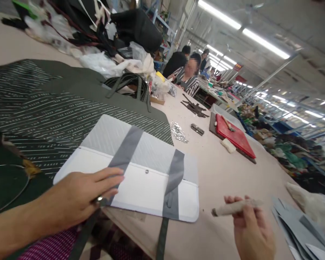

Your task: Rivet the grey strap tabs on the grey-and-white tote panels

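Note:
A white and grey bag panel (148,191) with two dark grey strap strips lies flat near the table's front edge. My left hand (90,191) rests on its lower left part, fingers stretched over one strip, a ring showing. One strip (176,169) on the right has a loose curled flap. A small metal stud (147,172) sits mid-panel. To the right of the panel, my right hand (251,224) is closed around a pale, stick-like tool (229,208) with a dark tip, held above the table. Dark green straps (162,234) hang below the panel's edge.
Dark patterned fabric pieces (78,108) spread behind the panel. Further back are a small clear bag (178,132), a red board (233,135) with a hammer, and a white block (228,145). Grey pieces (300,224) lie at right. Co-workers (188,77) are beyond.

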Action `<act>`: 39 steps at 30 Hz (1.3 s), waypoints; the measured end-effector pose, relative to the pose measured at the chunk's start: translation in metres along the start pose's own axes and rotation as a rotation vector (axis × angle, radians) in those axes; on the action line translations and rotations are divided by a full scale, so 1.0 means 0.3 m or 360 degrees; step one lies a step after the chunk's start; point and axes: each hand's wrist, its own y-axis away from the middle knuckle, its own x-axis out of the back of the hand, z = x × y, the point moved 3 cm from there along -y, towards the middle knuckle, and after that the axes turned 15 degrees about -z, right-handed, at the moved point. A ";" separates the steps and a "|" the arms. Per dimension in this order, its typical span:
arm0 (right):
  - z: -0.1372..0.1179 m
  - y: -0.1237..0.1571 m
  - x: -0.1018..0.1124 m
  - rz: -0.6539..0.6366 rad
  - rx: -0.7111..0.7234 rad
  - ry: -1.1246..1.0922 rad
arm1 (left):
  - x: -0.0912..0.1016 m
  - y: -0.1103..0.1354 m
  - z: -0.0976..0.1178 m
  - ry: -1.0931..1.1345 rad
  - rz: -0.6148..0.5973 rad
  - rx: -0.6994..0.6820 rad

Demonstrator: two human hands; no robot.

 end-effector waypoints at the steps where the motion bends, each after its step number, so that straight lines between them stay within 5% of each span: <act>1: -0.025 -0.019 -0.049 0.0091 -0.0027 -0.0369 | -0.006 -0.037 0.010 -0.0053 -0.0119 -0.0102; 6: -0.104 -0.086 -0.401 -0.0019 -0.0237 -0.1330 | -0.074 -0.217 0.042 -0.0210 -0.0398 -0.0343; 9: -0.076 -0.099 -0.578 -0.0139 -0.0355 -0.1363 | -0.107 -0.241 0.033 -0.0285 -0.0429 -0.0392; 12: -0.023 -0.105 -0.674 -0.0193 -0.0381 -0.1226 | -0.125 -0.238 0.025 -0.0352 -0.0400 -0.0405; 27: 0.081 -0.093 -0.749 -0.0004 -0.0626 -0.1710 | -0.145 -0.245 0.021 -0.0379 -0.0287 -0.0468; 35: 0.075 -0.103 -0.764 -0.0030 -0.0557 -0.1607 | -0.163 -0.240 0.013 -0.0287 -0.0286 -0.0455; 39: 0.014 -0.106 -0.797 -0.0218 -0.0321 -0.1387 | -0.162 -0.240 0.012 -0.0259 -0.0332 -0.0462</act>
